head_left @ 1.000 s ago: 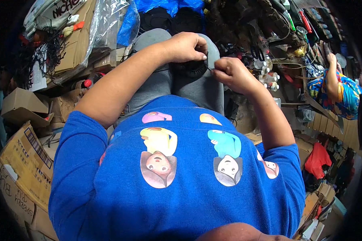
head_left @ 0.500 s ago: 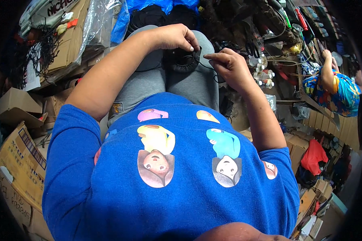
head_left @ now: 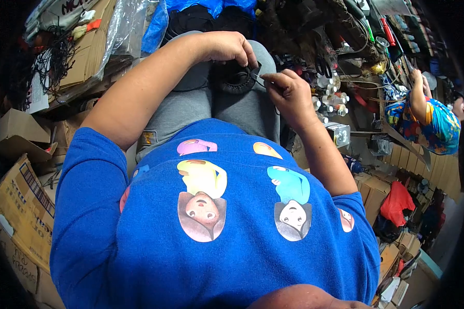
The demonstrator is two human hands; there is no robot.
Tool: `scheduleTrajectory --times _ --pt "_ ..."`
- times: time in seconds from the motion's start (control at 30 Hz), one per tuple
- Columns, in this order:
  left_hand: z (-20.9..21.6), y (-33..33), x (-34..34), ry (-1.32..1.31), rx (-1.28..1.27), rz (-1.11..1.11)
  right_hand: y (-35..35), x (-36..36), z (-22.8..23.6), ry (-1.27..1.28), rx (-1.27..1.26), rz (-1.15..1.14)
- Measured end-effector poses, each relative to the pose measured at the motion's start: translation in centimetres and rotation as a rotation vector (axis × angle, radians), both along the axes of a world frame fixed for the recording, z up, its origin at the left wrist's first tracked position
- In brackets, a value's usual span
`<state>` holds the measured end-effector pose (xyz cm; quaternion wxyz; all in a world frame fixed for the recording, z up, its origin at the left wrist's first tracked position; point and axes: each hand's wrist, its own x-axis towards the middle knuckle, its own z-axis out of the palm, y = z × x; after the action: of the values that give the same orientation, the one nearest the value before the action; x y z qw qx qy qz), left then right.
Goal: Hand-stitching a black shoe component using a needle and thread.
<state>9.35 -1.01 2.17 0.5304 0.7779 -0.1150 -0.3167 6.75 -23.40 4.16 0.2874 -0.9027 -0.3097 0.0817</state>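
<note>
On my grey-trousered lap [head_left: 180, 110] lies a black, rounded piece [head_left: 236, 88] with a gathered, stitched-looking edge and a dark hollow in it. My left hand [head_left: 231, 49] is closed in a pinch on its upper right edge, by a small stiff-looking black flap. Just to the right, my right hand [head_left: 292, 95] pinches a thin, shiny needle [head_left: 259, 78] whose tip points at that edge. Whether the tip touches the black piece is too small to tell. Most of the black piece's far side is hidden behind my left hand.
Small clear bottles [head_left: 337, 100] stand right of my right hand. Cardboard and plastic sheeting [head_left: 123, 36] lie at left, beside tangled black cords [head_left: 56, 62]. A person in a bright patterned top [head_left: 435, 123] sits at far right. A red bag [head_left: 397, 203] lies below them.
My right hand has lowered slightly and turned, with the needle still pinched and near the black piece's edge. My left hand stays about where it was.
</note>
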Motion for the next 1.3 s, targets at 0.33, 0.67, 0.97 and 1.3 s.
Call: scheduleTrajectory --times 0.33,0.67,0.97,1.3 --pt "-0.5 0.1 0.1 0.034 -0.06 -0.013 -0.3 0.6 -0.6 0.042 0.015 0.064" --pt "-2.2 0.1 1.4 -0.189 -0.075 -0.184 -0.4 3.2 -0.7 0.163 0.057 0.096" --pt "-2.1 0.5 0.8 -0.132 -0.116 -0.15 0.3 0.6 0.0 -0.233 -0.106 0.121" --pt "-1.9 0.4 0.9 -0.059 -0.175 -0.207 0.7 1.3 0.1 -0.195 -0.04 0.203"
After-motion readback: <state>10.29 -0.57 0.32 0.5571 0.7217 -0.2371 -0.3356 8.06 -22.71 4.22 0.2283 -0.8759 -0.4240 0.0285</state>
